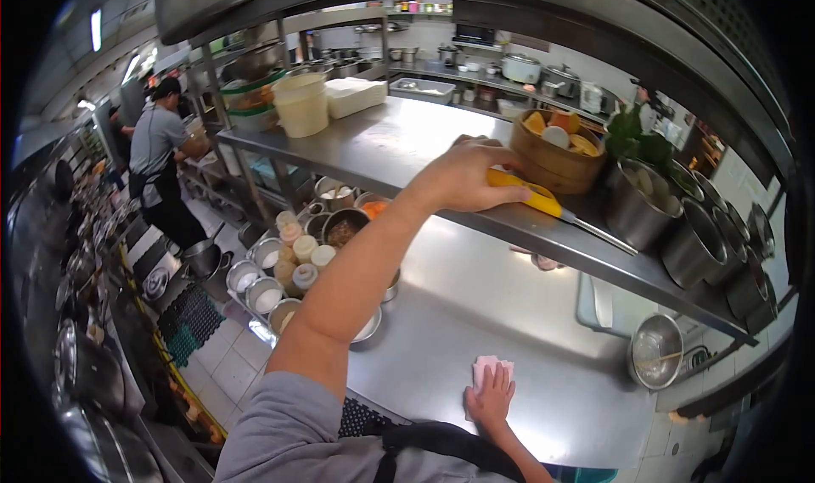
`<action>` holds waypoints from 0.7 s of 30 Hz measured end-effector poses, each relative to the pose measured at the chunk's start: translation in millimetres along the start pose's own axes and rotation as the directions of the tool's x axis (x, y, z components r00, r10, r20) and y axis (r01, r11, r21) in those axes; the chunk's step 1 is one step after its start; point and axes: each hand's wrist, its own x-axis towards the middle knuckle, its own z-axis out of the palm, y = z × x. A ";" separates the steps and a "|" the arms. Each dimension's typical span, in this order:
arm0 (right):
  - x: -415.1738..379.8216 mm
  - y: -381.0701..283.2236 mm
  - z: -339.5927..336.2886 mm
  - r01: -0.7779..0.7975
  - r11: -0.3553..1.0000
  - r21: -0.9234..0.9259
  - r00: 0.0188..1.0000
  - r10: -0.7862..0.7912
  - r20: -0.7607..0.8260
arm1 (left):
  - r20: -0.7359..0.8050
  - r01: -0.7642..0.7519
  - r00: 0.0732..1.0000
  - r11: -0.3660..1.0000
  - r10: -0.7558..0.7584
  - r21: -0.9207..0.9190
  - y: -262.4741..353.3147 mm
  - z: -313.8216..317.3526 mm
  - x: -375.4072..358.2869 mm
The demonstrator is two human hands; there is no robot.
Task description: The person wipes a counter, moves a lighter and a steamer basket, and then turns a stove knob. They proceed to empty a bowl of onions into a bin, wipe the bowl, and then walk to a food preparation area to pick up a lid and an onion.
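My left hand (471,176) reaches up to the steel shelf (399,135), its fingers closed on the yellow handle of a stick lighter (543,199). The lighter's long metal tube points right along the shelf's front edge. Just behind it stands a bamboo steamer basket (556,162) with orange and yellow pieces and a white round item inside. Below, on the steel worktop (424,313), my right hand (490,401) lies flat, fingers spread, over a folded pink cloth (486,368).
Steel pots (649,203), one with green leaves, fill the shelf's right end; a cream tub (300,105) stands left. Sauce bottles (306,247) and bowls crowd the worktop's left side. A cleaver-like blade (602,300) lies on a pale board. Another person (161,156) works farther left.
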 end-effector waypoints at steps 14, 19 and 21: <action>8.2 -6.5 -7.4 -0.029 1.000 0.009 0.999 0.028 0.038 | 0.001 0.179 0.984 0.984 -0.179 -0.011 2.0 -3.9 -0.5; 32.9 0.7 -4.6 -0.079 0.997 0.010 0.996 0.079 0.036 | -0.030 0.210 0.977 0.976 -0.212 -0.056 1.4 -5.0 0.9; 41.9 2.6 -2.5 -0.081 0.997 0.008 0.996 0.081 0.031 | -0.036 0.206 0.977 0.977 -0.208 -0.060 -2.0 -4.2 2.6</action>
